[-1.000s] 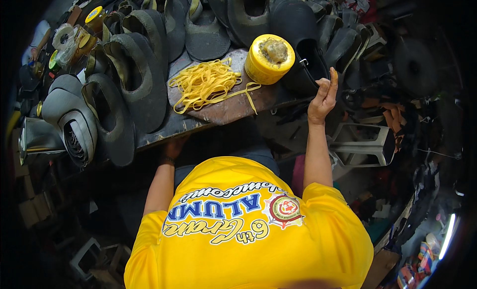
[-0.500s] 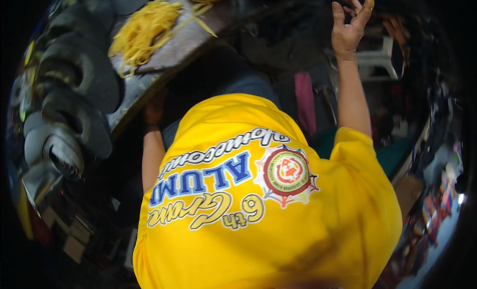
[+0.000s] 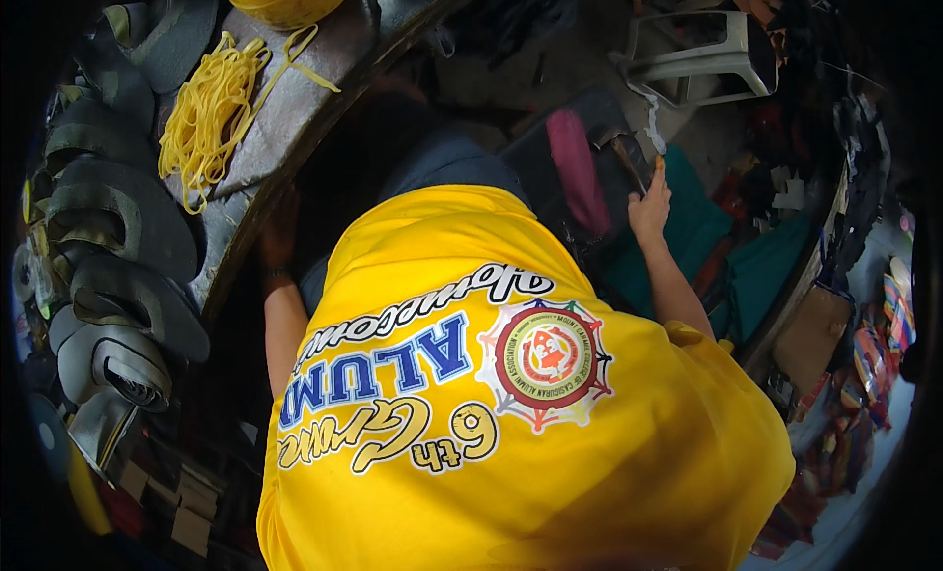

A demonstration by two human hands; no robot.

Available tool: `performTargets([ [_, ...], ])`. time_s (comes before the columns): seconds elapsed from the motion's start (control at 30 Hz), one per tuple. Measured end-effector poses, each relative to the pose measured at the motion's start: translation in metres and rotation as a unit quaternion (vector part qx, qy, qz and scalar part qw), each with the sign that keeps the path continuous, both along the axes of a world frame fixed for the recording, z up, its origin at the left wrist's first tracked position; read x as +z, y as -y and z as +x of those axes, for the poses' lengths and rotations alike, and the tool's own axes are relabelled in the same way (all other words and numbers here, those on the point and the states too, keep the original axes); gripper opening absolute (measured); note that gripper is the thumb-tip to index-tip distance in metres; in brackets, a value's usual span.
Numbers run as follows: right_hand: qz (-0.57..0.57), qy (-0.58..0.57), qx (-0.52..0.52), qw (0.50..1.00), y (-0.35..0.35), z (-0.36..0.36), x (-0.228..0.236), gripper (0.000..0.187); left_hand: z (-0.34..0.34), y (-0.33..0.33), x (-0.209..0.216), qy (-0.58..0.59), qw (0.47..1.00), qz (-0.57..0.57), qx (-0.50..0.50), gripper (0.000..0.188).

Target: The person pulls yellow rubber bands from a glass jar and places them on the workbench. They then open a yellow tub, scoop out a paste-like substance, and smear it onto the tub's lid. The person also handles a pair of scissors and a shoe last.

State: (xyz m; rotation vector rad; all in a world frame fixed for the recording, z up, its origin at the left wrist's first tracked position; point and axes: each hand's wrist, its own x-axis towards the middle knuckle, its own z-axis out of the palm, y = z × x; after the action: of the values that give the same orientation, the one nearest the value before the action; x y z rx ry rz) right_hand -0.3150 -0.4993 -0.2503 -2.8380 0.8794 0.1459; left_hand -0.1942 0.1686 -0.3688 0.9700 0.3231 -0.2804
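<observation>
My right hand is low on the right, its index finger stretched out and its tip stained orange. Close to its thumb ends the handle of a hammer-like tool; whether they touch I cannot tell. The tool lies on a dark surface beside a long pink roll. My left hand is in deep shadow beside the table's edge, its fingers hidden. On the worn table rest a loose bundle of yellow strips and a round yellow container.
Dark curved sole-like pieces line the table's left side. A white plastic stool stands at the far right. Teal cloth lies beyond my right hand, with cardboard and colourful scraps farther right.
My right hand has come down from its raised place at the upper right to beside the tool. The view has shifted, and my left hand stays beside the table.
</observation>
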Motion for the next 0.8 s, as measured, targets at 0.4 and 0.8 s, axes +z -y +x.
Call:
performTargets([
  [0.4, 0.221, 0.085, 0.133, 0.963, -0.059, -0.03, 0.016, 0.091, 0.0, 0.001, 0.0, -0.085, 0.995, 0.021, 0.053, 0.057],
  [0.8, 0.512, 0.172, -0.062, 0.839, -0.059, -0.01, 0.021, 0.085, -0.011, -0.017, -0.025, 0.212, -0.576, 0.75, -0.248, 0.054],
])
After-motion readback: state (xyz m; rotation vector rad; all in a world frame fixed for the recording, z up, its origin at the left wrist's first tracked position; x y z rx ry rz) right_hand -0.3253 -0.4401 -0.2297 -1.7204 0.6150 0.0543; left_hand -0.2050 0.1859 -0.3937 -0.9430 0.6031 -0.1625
